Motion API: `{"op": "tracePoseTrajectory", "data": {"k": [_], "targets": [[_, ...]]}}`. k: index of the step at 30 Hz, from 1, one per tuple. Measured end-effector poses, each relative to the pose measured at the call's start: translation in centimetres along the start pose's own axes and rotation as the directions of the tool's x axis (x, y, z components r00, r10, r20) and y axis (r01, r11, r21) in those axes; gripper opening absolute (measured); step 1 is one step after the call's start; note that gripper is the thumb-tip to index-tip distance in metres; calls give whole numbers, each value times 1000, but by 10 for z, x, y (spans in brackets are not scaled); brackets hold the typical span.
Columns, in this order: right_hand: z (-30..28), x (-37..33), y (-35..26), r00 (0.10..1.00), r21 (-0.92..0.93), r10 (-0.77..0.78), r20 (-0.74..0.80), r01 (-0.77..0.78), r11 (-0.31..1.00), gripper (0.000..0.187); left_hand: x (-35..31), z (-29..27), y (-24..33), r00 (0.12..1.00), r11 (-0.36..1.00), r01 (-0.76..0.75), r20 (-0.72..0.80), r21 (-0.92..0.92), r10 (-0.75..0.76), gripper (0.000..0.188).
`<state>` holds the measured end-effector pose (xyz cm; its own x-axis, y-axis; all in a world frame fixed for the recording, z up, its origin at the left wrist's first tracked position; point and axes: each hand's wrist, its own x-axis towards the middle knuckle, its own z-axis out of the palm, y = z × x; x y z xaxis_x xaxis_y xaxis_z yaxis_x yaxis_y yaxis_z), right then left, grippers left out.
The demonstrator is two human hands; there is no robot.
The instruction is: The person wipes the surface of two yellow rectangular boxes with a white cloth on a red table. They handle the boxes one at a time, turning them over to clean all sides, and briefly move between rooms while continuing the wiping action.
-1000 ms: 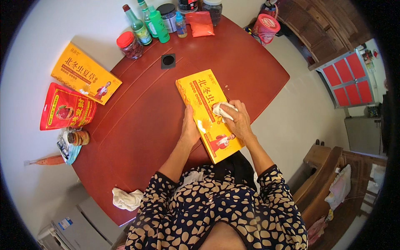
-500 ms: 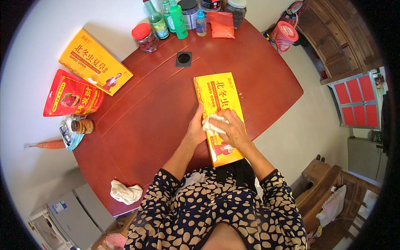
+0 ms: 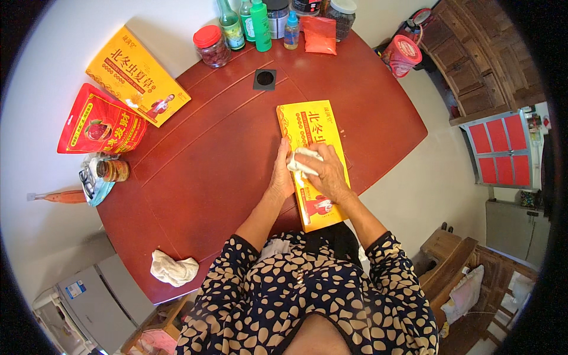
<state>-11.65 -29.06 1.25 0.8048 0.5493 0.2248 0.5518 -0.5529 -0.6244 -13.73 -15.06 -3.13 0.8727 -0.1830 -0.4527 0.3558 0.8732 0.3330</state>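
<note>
A long flat yellow box (image 3: pixel 316 121) with red print lies on the reddish-brown table (image 3: pixel 207 160), its near end at my body. My left hand (image 3: pixel 282 174) grips the box's left edge from the side, its fingers partly hidden. Bunched under the closed fingers of my right hand (image 3: pixel 331 177) is a white cloth (image 3: pixel 305 161), pressed to the middle of the box's top. Another off-white cloth (image 3: pixel 173 269) lies crumpled at the table's near left edge.
A second yellow box (image 3: pixel 133 77) and a red pouch (image 3: pixel 103 123) stand by the wall at left, near a small jar (image 3: pixel 115 171). Along the back are a red-lidded jar (image 3: pixel 212 48), a green bottle (image 3: pixel 260 26) and an orange packet (image 3: pixel 319 36). A black square inset (image 3: pixel 264 80) sits in the tabletop.
The view has shifted slightly. My right hand and the cloth stay on the middle of the box, and my left hand keeps to its left edge.
</note>
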Motion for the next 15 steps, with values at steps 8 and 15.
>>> {"op": "tracePoseTrajectory", "data": {"k": [8,15], "targets": [[-7,-68,-21,997,19,-66,-26,66,998,39,9,-8,-9,961,955,-161,-180,251,209,57],[-21,-129,-20,999,-24,-11,-30,11,1000,38,8,-2,-7,955,918,-128,-205,375,217,56]]}}
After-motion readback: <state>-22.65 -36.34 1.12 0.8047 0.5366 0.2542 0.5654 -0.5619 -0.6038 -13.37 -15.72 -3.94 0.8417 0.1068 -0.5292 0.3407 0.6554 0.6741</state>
